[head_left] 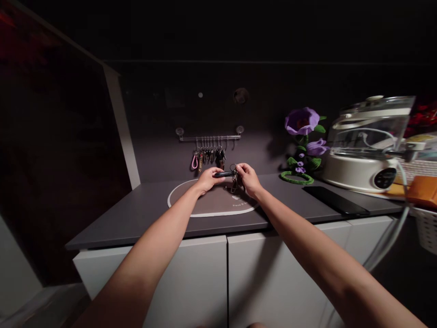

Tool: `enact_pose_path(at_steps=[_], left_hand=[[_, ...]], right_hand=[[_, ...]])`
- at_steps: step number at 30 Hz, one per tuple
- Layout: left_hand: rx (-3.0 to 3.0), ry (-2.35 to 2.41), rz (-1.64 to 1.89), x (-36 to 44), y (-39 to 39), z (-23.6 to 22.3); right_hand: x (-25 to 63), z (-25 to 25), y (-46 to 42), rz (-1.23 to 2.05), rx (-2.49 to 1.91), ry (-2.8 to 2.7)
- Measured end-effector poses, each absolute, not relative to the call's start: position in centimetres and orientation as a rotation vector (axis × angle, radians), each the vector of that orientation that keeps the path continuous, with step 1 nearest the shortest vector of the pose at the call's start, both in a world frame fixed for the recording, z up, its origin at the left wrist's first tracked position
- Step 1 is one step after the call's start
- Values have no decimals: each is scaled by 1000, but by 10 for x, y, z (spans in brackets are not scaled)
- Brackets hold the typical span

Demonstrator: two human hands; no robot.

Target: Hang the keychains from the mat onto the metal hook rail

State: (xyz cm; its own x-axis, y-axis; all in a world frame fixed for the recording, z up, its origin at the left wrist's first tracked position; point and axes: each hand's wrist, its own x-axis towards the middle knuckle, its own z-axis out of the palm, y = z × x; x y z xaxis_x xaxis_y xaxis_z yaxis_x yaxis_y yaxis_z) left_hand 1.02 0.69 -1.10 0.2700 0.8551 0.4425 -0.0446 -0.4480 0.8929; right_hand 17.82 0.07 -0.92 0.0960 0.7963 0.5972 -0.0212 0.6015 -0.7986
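Above the grey counter, my left hand [207, 181] pinches a slim black piece [223, 174], which looks like a key fob or handle. A metal ring [233, 167] with a few small keys and charms [233, 184] hangs at its right end. My right hand [248, 178] grips this bunch near the ring, with its fingers closed. Both hands are over a brown oval mat [205, 204] with a white rim. Behind them, a clear wall rail [210, 137] carries several hooks with keys [210, 154], plus a pink loop [194, 161] at the left.
To the right stand purple knitted flowers [302, 122] on a green ring base and a cream appliance [355, 171] with a clear top. A black phone [334, 200] lies on the counter [136, 218]. At the far right are an orange-brown item [422, 190] and a white basket [426, 230].
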Motion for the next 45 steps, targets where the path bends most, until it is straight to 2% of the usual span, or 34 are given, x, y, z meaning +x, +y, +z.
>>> enact_pose_path(at_steps=[5,13,25,35,45], left_hand=[[1768,724,1266,12,7,-10],[1824,698,1239,16,13,-12],[2314,1246,1600,18,16,-17],[2454,1405,1563,22,19,-22],[2445,1428,1537,23,22,-25]], right_hand=[[178,-2,1,788,-722,-1298],[180,8,20,744,-720,-1279],[182,42,51,592,-794,-1319],[175,69,85,539,-870,-1235],[164,69,124,405,-983,-1151]])
